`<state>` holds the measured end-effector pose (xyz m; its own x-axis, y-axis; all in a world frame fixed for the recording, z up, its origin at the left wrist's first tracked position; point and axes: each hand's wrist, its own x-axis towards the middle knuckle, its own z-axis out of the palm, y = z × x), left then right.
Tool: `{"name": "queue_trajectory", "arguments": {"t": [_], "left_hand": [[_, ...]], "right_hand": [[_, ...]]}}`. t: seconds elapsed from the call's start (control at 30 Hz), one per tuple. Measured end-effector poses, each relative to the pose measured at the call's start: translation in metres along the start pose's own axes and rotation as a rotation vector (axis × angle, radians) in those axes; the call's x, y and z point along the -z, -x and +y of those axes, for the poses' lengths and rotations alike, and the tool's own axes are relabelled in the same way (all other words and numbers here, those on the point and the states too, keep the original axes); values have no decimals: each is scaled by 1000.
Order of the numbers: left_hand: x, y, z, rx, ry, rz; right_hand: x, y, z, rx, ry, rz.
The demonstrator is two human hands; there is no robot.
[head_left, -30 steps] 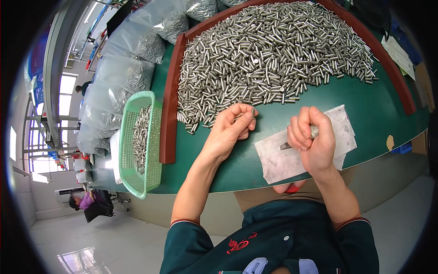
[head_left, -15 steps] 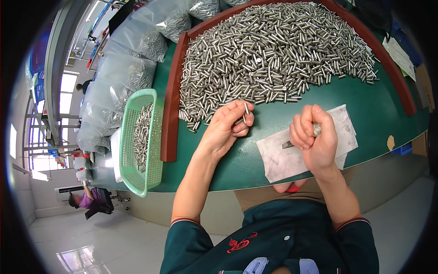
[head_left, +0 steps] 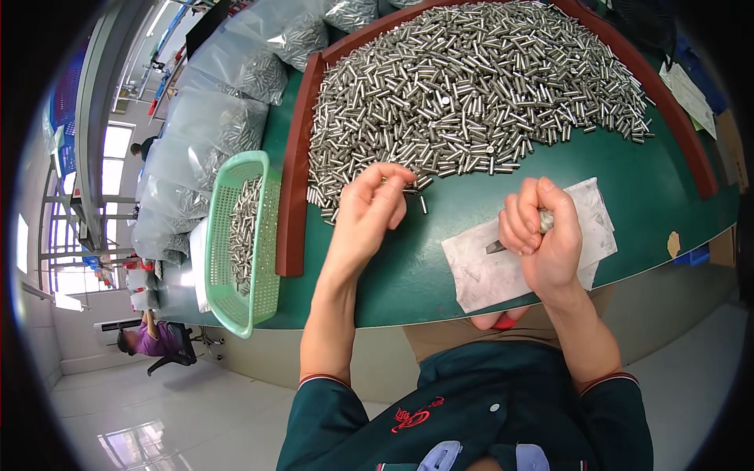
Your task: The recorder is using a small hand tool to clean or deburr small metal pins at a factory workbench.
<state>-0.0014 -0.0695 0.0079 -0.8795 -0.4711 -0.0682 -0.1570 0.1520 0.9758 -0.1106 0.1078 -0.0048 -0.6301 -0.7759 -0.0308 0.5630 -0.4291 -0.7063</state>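
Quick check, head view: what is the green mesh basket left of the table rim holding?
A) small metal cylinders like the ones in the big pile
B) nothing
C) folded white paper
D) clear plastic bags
A: the green basket has a strip of the same small silvery metal cylinders lying inside it, matching the big pile on the green table.

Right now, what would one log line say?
left hand: picking pin from metal pins | right hand: gripping tool over paper
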Motion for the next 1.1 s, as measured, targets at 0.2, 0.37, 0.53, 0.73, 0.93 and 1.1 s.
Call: {"name": "queue_trajectory", "arguments": {"t": [0.2,0.37,0.53,0.73,0.93,1.1], "left_hand": [[-1,11,0,-269,-1102,-86],[-4,9,-1,-279,-1081,-99],[-10,13,5,-111,-464,-81],[30,8,17,-314,-284,576],[134,41,17,-165,-1171,1259],[138,49,4,13,-1286,1079]], "right_hand": [[0,0,0,2,-50,1],[-2,-1,-1,-3,-47,6],[-2,-1,-1,-15,-50,13],[1,0,1,4,-37,4],[-3,-1,-1,-20,-23,8],[-6,-1,0,-28,-70,4]]}}
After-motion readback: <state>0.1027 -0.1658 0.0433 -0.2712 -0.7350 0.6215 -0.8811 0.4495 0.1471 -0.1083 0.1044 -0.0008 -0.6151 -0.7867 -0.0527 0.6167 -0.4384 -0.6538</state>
